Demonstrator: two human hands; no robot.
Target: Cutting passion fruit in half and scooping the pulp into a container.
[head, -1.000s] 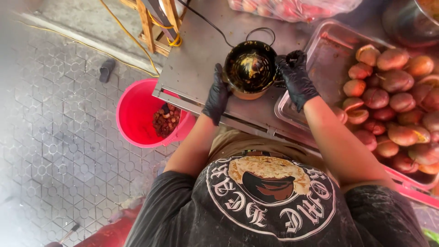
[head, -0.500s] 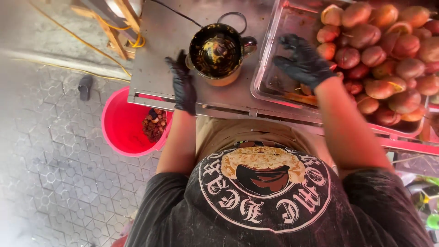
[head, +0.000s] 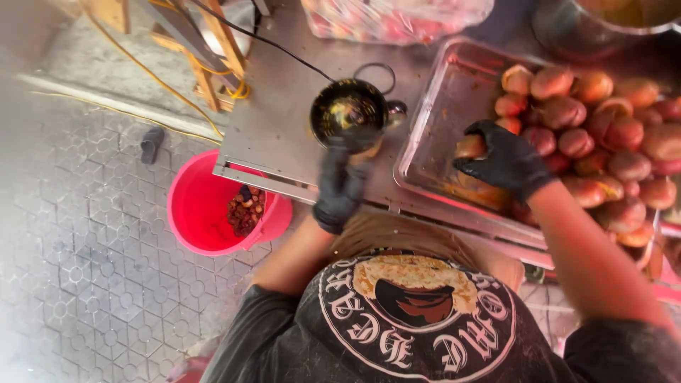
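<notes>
Both my hands wear black gloves. My left hand (head: 340, 181) rests against the near side of a round dark juicer cup (head: 349, 113) on the steel table (head: 273, 128); its grip is blurred. My right hand (head: 505, 159) reaches into a steel tray (head: 454, 85) and closes on a reddish-orange round fruit (head: 470, 145) at the near edge of a pile of several such fruits (head: 603, 135).
A red bucket (head: 202, 213) with fruit scraps stands on the tiled floor left of the table. A black cord runs to the juicer. A clear bag of fruit (head: 397, 18) and a metal pot (head: 603, 21) sit at the table's far side.
My right hand has left the juicer cup and moved right into the tray, onto a fruit. My left hand stays by the cup.
</notes>
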